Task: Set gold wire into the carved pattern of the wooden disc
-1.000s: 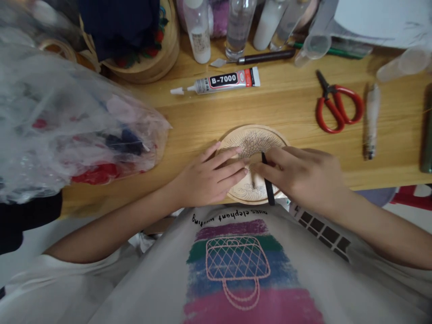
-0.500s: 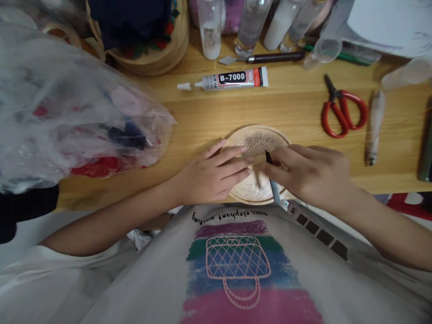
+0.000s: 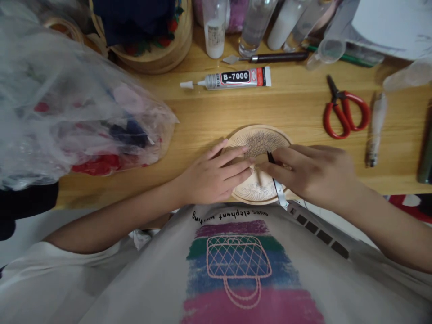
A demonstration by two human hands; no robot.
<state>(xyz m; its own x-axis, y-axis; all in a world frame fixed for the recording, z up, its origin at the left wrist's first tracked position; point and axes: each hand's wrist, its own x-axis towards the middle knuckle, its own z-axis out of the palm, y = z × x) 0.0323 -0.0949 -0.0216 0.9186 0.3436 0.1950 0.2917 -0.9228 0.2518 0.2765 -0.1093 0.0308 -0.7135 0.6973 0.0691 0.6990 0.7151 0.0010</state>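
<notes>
A round, pale wooden panel (image 3: 258, 135) with a raised rim lies at the table's near edge. Fine dark lines on it form a scale-like or petal pattern at the top and wave-like curls below. My left hand (image 3: 219, 175) rests on its left side, fingers stretched and spread, holding nothing. Over the right side, my right hand (image 3: 303, 173) pinches a slim tool (image 3: 279, 193) with a black upper end and a flat, silvery lower end. Its exact kind is unclear, since my fingers cover part of it. Both hands' fingertips come close together over the panel's middle.
Beyond the panel lie a B-7000 glue tube (image 3: 236, 78) and a dark-handled palette knife (image 3: 280, 57). Red-handled cutters (image 3: 346, 112) and a whitish pen-like stick (image 3: 376, 130) are at right. A plastic bag (image 3: 135, 121) fills the left; several bottles (image 3: 216, 36) stand behind.
The view has shifted slightly, so the table things sit a little further right. The tool's lower end looks brighter and slightly turned. Both hands keep their places on the panel.
</notes>
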